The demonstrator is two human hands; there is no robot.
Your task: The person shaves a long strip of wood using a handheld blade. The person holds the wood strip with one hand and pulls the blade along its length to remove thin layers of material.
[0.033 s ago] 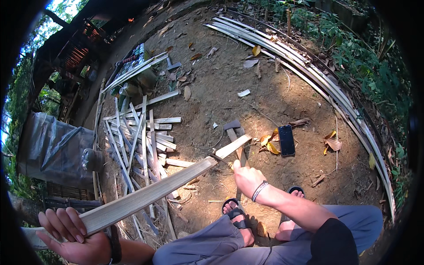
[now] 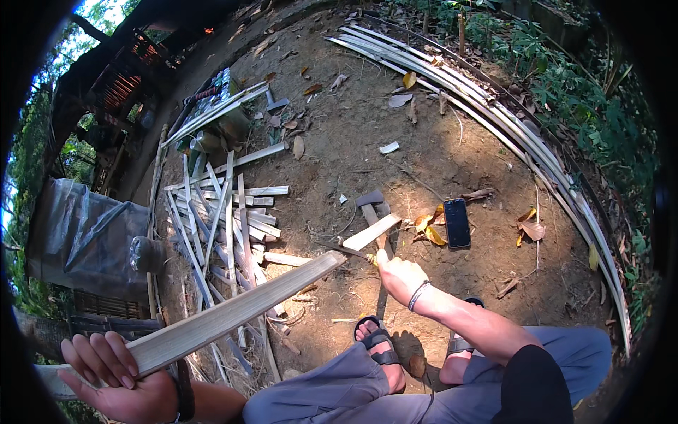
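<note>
My left hand [image 2: 116, 378] is closed around a long, pale, split bamboo slat [image 2: 240, 304], which slants up to the right. In my right hand [image 2: 402, 277] is a knife [image 2: 342, 249], its yellowish handle mostly hidden by my fingers. The thin dark blade points left, just beyond the slat's far end. A short pale slat piece [image 2: 372, 232] lies past the blade, over the wooden handle of a hatchet [image 2: 369, 199] on the ground. Whether the blade touches either piece, I cannot tell.
Many cut slats [image 2: 236, 219] lie heaped on the left. Long bamboo strips [image 2: 487, 99] curve along the right side. A phone [image 2: 458, 222] lies near yellow leaves [image 2: 432, 233]. Behind the heap is a hammer [image 2: 277, 104]. A plastic-covered bundle [image 2: 92, 240] stands far left.
My right hand has shifted slightly right with the knife, and more of the blade now shows. The slat in my left hand stays nearly in place.
</note>
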